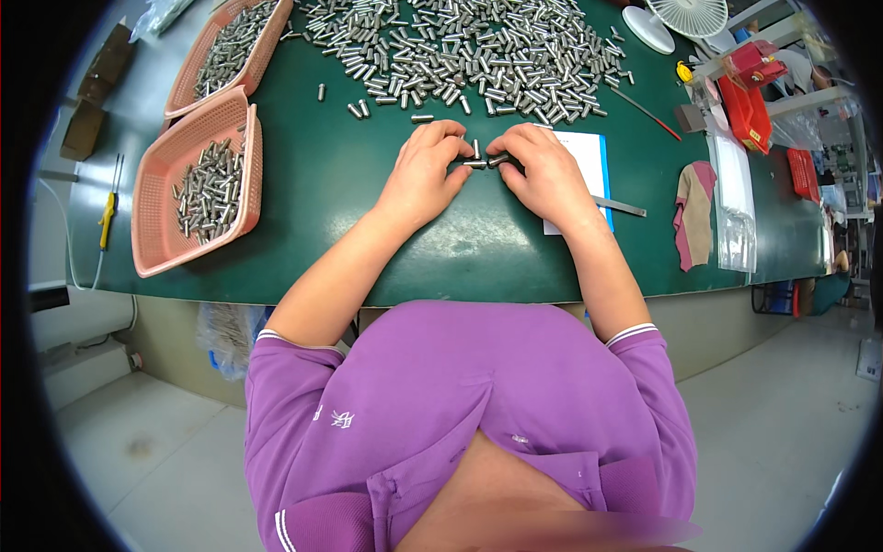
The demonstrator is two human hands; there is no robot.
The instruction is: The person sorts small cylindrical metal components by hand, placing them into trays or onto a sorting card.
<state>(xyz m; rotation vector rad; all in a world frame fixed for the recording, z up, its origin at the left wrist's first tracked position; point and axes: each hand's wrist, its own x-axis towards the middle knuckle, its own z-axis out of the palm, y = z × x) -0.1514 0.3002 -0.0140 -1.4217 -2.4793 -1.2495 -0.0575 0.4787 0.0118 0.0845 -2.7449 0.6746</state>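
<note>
My left hand (421, 170) and my right hand (544, 170) face each other over the green table. Between the left thumb and fingers is a short metal pin (475, 165), lying sideways with its end toward the right hand. The right hand pinches another metal pin (498, 160), partly covered by its fingers. A third pin (476, 148) points away from me just beyond the left one; whether a finger touches it I cannot tell. Past both hands spreads a large heap of similar silvery pins (460, 60), with a few loose ones near its front edge.
To the left stand two pink baskets, a near one (147, 225) and a far one (179, 83), both holding pins. A yellow-handled screwdriver (108, 221) lies beyond them. Right of my hands are a paper sheet (589, 156), a steel ruler (621, 206), a glove (696, 216) and a white fan (690, 14).
</note>
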